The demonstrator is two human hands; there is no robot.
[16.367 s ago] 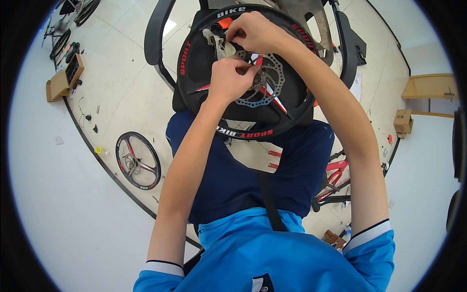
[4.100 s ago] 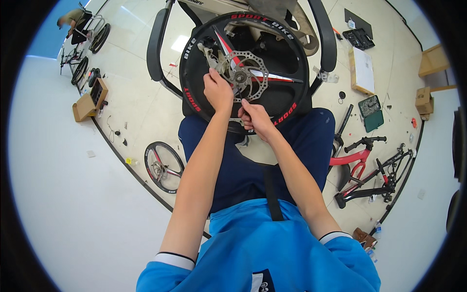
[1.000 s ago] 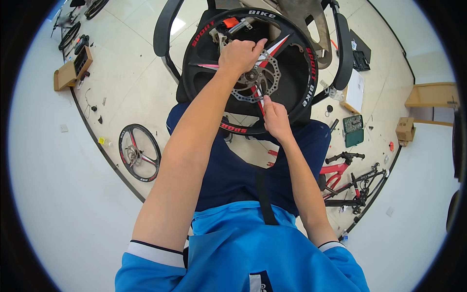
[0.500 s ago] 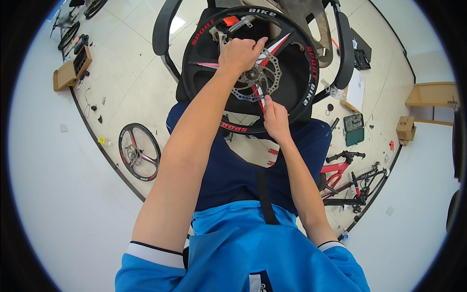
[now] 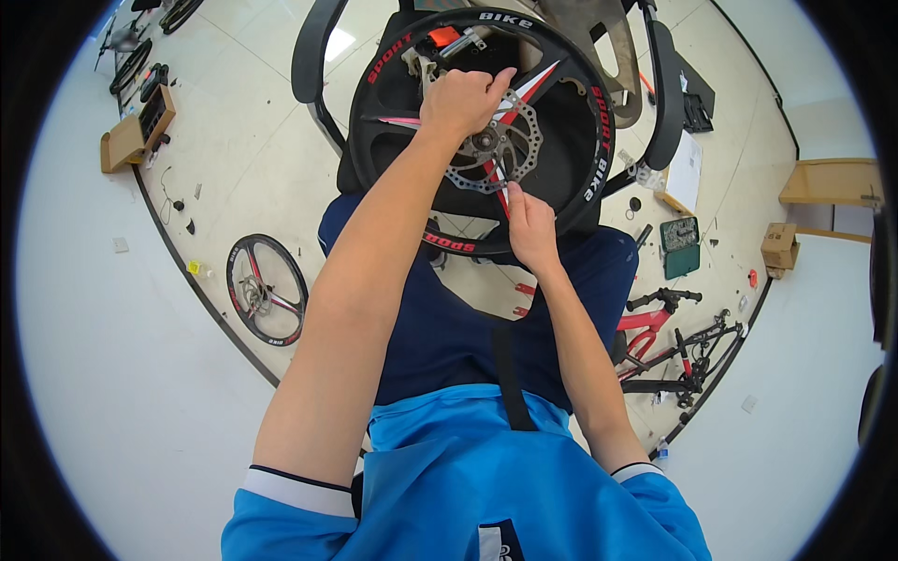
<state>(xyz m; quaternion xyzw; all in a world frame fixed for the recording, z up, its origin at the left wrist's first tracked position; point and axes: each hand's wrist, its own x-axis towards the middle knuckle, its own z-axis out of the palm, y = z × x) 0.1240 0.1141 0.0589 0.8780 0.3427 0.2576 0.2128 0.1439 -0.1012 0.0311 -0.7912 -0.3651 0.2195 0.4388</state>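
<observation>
Both hands have shifted around the bicycle wheel [image 5: 535, 86] compared with about four seconds ago, and the wheel itself has turned clockwise on my feed; against the frame half a second back, I see hardly any change.

I have the wheel lying over the seat of a black chair [image 5: 667, 112], just in front of the person's knees, with its metal disc rotor [image 5: 534, 140] facing up. The left hand [image 5: 458, 103] sits over the rotor's upper-left part, thumb stuck out to the right and fingers folded under; from where I watch, I can't tell what those fingers hold. The right hand [image 5: 531, 229] is at the rotor's lower edge by the lower spoke, its fingers drawn in with the thumb pointing up to the rotor; whether it pinches something thin there, I can't make out.

Near the far rim I pick out an orange piece [image 5: 443, 37]. On the floor to the left I have a second wheel [image 5: 267, 290]; to the right, a red frame [image 5: 644, 327], a black frame [image 5: 687, 369] and an opened green case [image 5: 680, 248].
</observation>
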